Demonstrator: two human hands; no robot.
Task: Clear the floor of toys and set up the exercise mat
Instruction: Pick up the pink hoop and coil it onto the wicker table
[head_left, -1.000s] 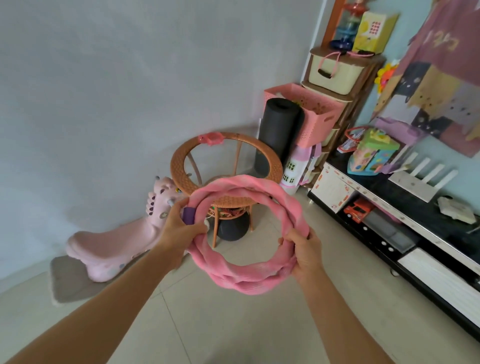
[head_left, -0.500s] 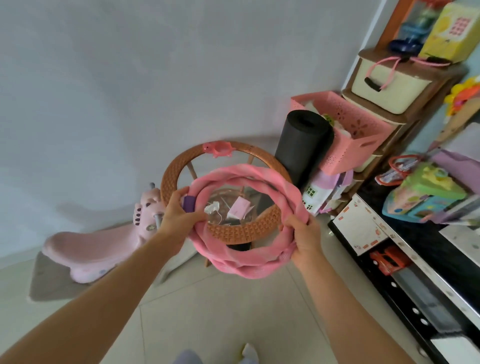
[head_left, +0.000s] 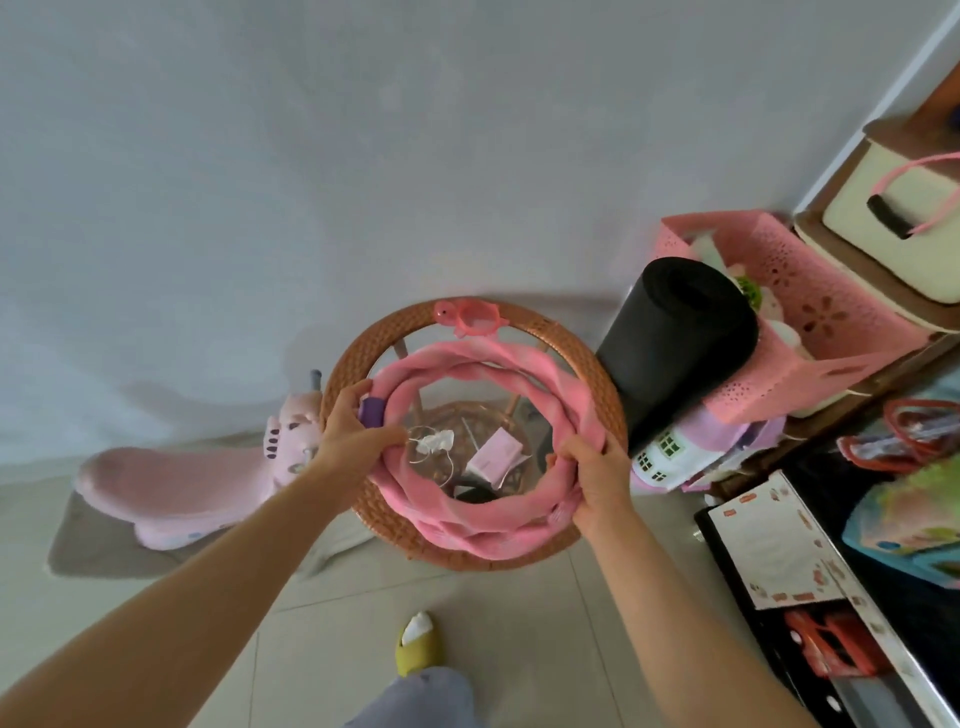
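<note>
left hand (head_left: 353, 436) grips pink twisted padded hoop (head_left: 524, 525) | right hand (head_left: 597, 478) grips it too | hoop over round woven wicker table (head_left: 597, 364) | smooth black rolled mat (head_left: 675, 343) just right of table

Pink hoop (head_left: 483, 514): soft, fabric-covered, twisted in a rope-like pattern, coiled into double loops with a purple joint at the left side. Held roughly level directly over the round wicker table (head_left: 597, 384), inside the line of its rim; contact with the glass top cannot be judged. Gripped at the left by the left hand (head_left: 353, 436), at the right by the right hand (head_left: 597, 473).

Black exercise mat (head_left: 675, 348): rolled tight, standing on end and tilted, just right of the table, leaning against a pink basket (head_left: 810, 291). Not unrolled.
</note>
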